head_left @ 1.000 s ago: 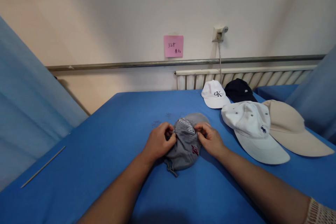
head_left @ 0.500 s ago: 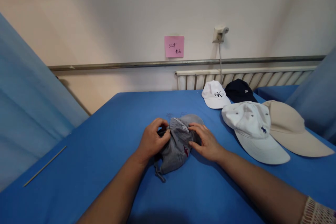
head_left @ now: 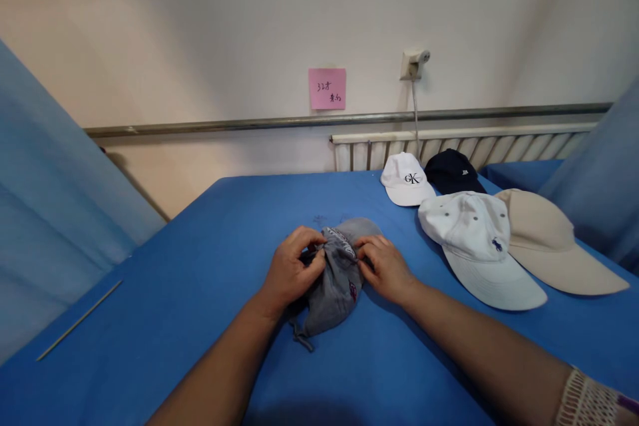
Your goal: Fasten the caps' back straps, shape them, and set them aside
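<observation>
A grey baseball cap (head_left: 332, 293) lies crumpled on the blue-covered table, its brim pointing away and to the right. White lettering and a small dark red mark show on its crown. My left hand (head_left: 295, 269) pinches the cap's fabric on the left between thumb and fingers. On the other side, my right hand (head_left: 384, 268) is closed on the cap near the base of the brim, thumb and fingertips together on the cloth. The cap's back strap hangs out at the lower left. Its inside is hidden.
To the right sit a white CK-type cap (head_left: 405, 180), a navy cap (head_left: 452, 172), a pale cap with a horse logo (head_left: 466, 226) and a beige cap (head_left: 542, 229). A thin stick (head_left: 80, 321) lies at left. Blue curtains (head_left: 54, 200) flank the table (head_left: 200, 246).
My right hand has drawn its fingertips together into a pinch on the cap. The cloth between the hands is bunched more narrowly. The view has shifted slightly.
</observation>
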### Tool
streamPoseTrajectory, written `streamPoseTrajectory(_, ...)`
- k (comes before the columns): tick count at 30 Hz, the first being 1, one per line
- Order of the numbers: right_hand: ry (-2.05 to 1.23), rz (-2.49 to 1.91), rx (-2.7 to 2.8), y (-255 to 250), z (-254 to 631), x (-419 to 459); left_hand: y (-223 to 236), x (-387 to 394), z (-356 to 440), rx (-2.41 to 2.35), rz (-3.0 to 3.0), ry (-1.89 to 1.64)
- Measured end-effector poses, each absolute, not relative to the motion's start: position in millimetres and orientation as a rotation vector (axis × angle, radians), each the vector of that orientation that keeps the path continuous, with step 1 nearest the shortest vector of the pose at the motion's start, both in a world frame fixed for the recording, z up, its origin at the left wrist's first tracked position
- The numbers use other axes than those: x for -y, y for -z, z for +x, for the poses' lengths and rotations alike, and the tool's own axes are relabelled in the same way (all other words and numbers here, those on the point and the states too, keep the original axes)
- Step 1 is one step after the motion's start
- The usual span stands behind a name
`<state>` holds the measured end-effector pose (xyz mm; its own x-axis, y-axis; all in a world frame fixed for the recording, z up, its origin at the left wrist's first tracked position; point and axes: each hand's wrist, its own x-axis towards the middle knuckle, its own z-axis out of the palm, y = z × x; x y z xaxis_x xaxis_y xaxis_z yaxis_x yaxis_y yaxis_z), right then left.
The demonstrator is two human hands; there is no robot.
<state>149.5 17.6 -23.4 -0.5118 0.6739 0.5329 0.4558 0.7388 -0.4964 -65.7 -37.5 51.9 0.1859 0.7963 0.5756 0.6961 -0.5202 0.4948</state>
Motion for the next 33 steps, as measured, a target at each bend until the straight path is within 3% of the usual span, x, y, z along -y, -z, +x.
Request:
streamPoseTrajectory(8, -0.119, -0.630, 2.239, -11, 171, 4, -51, 33, -78, -1.603, 2.378, -1.224)
streamPoseTrajectory(14, -0.509, -0.360, 2.433, -22, 169, 35, -52, 38, -73, -1.514, 2.491, -1.117)
streamPoseTrajectory(20, -0.506, -0.737, 2.119, 1, 165, 6, -58, 40, -74, -1.398, 2.480, -1.100)
streamPoseTrajectory(33, -0.439, -1.180, 2.383, -9, 170, 2, -59, 40, -76, -1.523, 2.492, -1.168)
